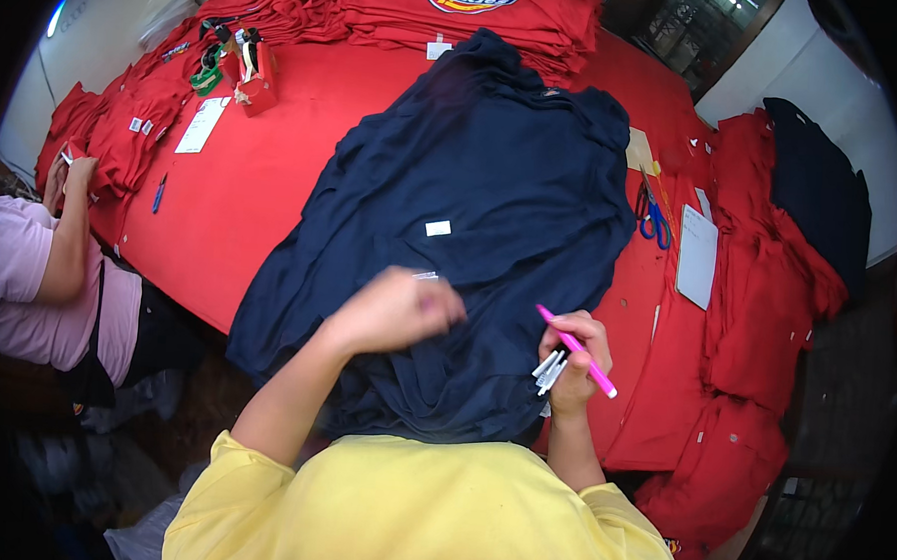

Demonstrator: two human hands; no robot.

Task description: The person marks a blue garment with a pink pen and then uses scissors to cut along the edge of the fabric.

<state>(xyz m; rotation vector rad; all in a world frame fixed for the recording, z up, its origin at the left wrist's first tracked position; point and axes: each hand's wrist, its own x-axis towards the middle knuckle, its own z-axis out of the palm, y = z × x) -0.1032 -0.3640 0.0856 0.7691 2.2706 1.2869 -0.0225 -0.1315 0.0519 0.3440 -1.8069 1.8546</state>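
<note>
A dark navy garment, apparently several shirts in a stack, lies spread in front of me. A small white label rests near its middle. My left hand is above the near part of the cloth, curled and blurred; what its fingers hold, if anything, is hidden. Just beyond its knuckles shows another white label. At the garment's near right edge, my right hand is closed around a pink marker, tilted with its lower end toward me. Several narrow white labels stick out from the same hand.
Red shirts are piled on the red-covered table at the back and right. Blue-handled scissors and a white sheet lie to the right. A tape dispenser stands far left. A co-worker handles red shirts at left.
</note>
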